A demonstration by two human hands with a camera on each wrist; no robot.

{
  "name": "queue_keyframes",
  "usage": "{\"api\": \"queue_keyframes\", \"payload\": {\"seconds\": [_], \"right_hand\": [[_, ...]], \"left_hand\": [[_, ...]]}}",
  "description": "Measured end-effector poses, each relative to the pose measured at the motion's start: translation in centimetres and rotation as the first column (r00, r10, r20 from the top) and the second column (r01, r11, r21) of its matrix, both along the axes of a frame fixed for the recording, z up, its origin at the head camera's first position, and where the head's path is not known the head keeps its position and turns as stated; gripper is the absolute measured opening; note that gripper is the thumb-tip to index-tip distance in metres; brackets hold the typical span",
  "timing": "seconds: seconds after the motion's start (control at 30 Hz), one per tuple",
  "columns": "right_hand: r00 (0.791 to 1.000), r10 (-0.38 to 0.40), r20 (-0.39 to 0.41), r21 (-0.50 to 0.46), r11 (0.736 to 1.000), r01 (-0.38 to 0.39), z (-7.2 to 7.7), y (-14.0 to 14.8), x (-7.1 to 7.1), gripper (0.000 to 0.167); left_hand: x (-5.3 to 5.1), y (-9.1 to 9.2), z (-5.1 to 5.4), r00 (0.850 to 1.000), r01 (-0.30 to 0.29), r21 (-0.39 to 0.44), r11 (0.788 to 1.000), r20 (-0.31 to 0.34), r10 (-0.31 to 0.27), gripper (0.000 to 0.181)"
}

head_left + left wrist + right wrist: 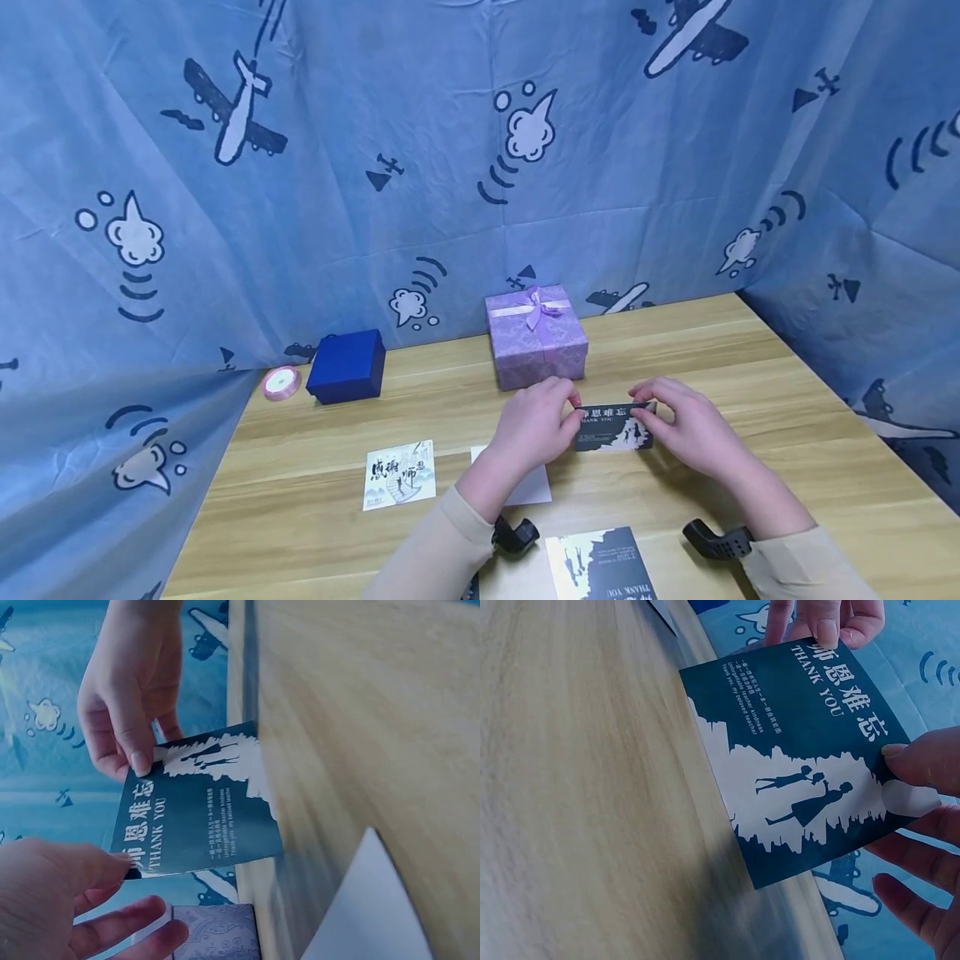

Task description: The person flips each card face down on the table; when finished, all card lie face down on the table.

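Note:
A dark greeting card with "THANK YOU" and white silhouette artwork is held up above the wooden table between both hands. Its left upper corner is pinched by the left hand; the right hand pinches the opposite upper corner. The right wrist view shows the right thumb on the card's printed face, the other fingers behind it. In the left wrist view, the lower fingers of the left hand stand away from the card. Whether the card's lower edge touches the table, I cannot tell.
Behind the hands stands a purple gift box with a bow. Farther left are a blue box and a pink ribbon roll. A light printed card, a white card and another dark thank-you card lie on the table.

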State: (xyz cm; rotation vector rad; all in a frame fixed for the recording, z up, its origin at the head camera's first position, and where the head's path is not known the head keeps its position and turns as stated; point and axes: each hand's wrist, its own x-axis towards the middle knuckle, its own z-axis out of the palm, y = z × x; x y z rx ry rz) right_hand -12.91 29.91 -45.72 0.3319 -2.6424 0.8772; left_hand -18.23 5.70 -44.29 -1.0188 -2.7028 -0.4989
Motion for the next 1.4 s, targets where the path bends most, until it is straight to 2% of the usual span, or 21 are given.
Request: {"api": "queue_keyframes", "payload": {"seconds": [0.23,0.47,0.63,0.77,0.93,1.4], "right_hand": [[0.999,0.009,-0.041,-0.012,1.000,-0.009,-0.3,0.0,0.2,0.017],[0.998,0.030,-0.056,-0.006,1.000,-0.030,-0.4,0.1,0.3,0.014],[0.994,0.062,-0.095,0.015,0.998,-0.061,-0.7,0.3,0.3,0.013],[0.989,0.078,-0.123,0.015,0.997,-0.077,-0.8,0.3,0.4,0.014],[0.991,0.074,-0.115,0.006,0.997,-0.074,-0.7,0.3,0.4,0.013],[0.987,0.099,-0.128,-0.010,0.995,-0.101,-0.9,0.4,0.5,0.016]], "left_hand": [[0.0,-0.1,0.0,1.000,0.020,-0.004,1.000,-0.018,-0.020,0.009],[0.2,-0.3,0.4,0.997,0.050,-0.064,0.997,-0.059,-0.054,0.008],[0.4,-0.5,0.6,0.995,0.070,-0.076,0.995,-0.067,-0.075,0.008],[0.6,-0.6,0.5,0.992,0.077,-0.075,0.994,-0.096,-0.084,0.008],[0.8,-0.6,0.6,0.987,0.080,-0.078,0.994,-0.136,-0.090,0.008],[1.1,-0.5,0.3,0.990,0.113,-0.044,0.993,-0.078,-0.117,0.014]]}}
